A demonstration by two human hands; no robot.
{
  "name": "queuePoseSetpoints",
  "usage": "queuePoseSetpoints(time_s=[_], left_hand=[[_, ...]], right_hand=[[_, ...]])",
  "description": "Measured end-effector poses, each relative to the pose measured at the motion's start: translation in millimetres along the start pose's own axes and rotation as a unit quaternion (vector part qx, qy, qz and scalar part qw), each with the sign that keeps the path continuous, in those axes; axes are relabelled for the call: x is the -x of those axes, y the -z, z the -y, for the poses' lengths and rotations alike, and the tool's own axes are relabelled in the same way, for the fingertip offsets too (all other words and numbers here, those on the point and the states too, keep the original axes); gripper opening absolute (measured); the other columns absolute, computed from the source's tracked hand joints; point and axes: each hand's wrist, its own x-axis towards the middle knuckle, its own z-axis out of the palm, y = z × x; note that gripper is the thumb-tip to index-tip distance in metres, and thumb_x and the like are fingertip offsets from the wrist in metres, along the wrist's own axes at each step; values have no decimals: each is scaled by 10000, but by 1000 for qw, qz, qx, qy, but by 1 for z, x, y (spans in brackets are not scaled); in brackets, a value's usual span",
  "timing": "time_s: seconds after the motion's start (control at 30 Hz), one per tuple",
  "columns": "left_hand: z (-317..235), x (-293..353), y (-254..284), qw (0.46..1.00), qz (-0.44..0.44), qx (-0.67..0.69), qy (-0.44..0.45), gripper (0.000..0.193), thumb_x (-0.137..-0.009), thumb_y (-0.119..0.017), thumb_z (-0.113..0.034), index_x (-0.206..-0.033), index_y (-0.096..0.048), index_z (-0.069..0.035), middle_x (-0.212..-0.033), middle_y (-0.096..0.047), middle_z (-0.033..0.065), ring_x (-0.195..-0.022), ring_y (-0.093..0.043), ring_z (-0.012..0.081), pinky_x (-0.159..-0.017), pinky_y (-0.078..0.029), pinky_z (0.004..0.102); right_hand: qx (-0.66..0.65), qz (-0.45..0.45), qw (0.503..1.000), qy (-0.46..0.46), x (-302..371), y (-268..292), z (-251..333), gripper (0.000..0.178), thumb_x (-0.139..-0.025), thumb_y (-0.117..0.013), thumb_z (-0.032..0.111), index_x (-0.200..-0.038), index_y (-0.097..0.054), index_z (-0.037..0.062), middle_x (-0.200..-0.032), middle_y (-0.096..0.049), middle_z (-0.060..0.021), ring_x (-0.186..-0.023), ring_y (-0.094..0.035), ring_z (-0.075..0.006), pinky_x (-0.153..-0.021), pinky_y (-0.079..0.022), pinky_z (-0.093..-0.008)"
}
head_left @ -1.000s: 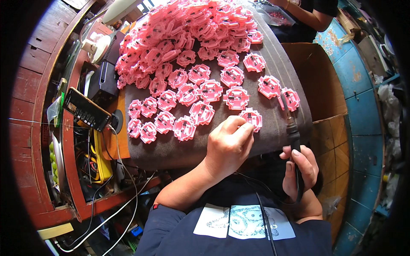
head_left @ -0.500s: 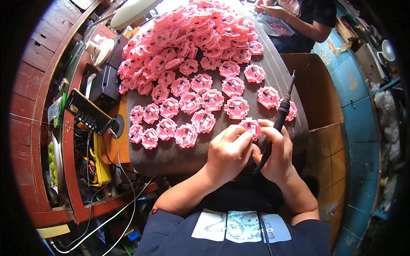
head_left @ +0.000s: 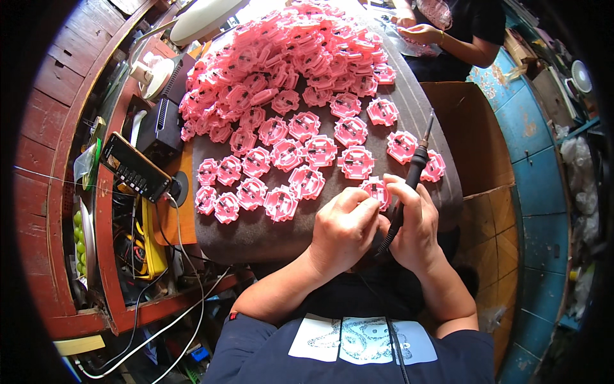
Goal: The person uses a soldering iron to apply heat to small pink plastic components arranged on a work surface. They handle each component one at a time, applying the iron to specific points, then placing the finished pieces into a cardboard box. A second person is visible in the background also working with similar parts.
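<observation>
My left hand (head_left: 345, 227) is closed in a pinch in front of me, its fingertips turned in towards the other hand. What those fingers hold is hidden. My right hand (head_left: 412, 224) grips a soldering iron (head_left: 416, 168) with a black handle, its metal tip pointing up and away from the table. Just beyond the fingertips of both hands lies a pink plastic part (head_left: 377, 190) with a dark piece in its middle, partly covered by the fingers. Similar pink parts (head_left: 320, 150) lie spaced out in loose rows on the dark tabletop (head_left: 256, 235).
A large heap of pink parts (head_left: 288, 57) covers the far side. At left are a phone (head_left: 135, 168), a black box (head_left: 160, 131) and a lamp (head_left: 203, 20). A cardboard box (head_left: 470, 128) stands right of the table. Another person's hand (head_left: 422, 34) works at the far right.
The soldering iron's tip has swung left and its handle has shifted slightly in my right hand. My left hand stays almost still. The other person's hands have moved.
</observation>
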Motion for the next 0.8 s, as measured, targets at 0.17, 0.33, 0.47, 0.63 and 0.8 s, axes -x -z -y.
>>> queuePoseSetpoints(time_s=[0.17,0.33,0.47,0.63,0.8], left_hand=[[2,1,0,1000,2,9,3,208,-810,-782,-2,-1004,-713,-27,-938,-665,126,-798,-701,330,-684,-581,417],[-1,-1,1,1000,-1,11,9,201,-813,-784,-8,-1001,-715,-30,-936,-665,129,-787,-700,332,-683,-580,420],[-2,0,3,1000,13,12,21,208,-820,-796,28,-1017,-739,-9,-939,-687,140,-814,-705,318,-694,-582,398],[-1,-2,3,1000,15,9,9,218,-818,-783,44,-1023,-728,-5,-936,-680,143,-819,-703,318,-704,-583,400],[-1,0,0,1000,19,-16,-2,214,-812,-766,67,-1008,-711,1,-943,-673,147,-831,-701,321,-718,-585,396]], right_hand=[[5,4,1000,14,-6,1,0,622,-771,-786,-11,-1340,-540,37,-1200,-728,-216,-936,-689,-424,-849,-540,-467],[-2,-4,1000,17,-4,-1,-3,624,-766,-784,-18,-1337,-538,41,-1180,-734,-206,-922,-687,-422,-848,-538,-469],[2,-3,1000,16,-4,-1,-2,626,-763,-782,-20,-1336,-539,45,-1189,-731,-210,-926,-687,-421,-842,-542,-469],[-6,-15,999,30,-4,4,2,589,-771,-787,-7,-1313,-560,39,-1215,-722,-217,-924,-685,-429,-820,-554,-460],[-19,-76,989,123,18,24,-3,321,-962,-673,101,-1260,-612,-3,-923,-712,-180,-710,-666,-348,-677,-539,-459]])
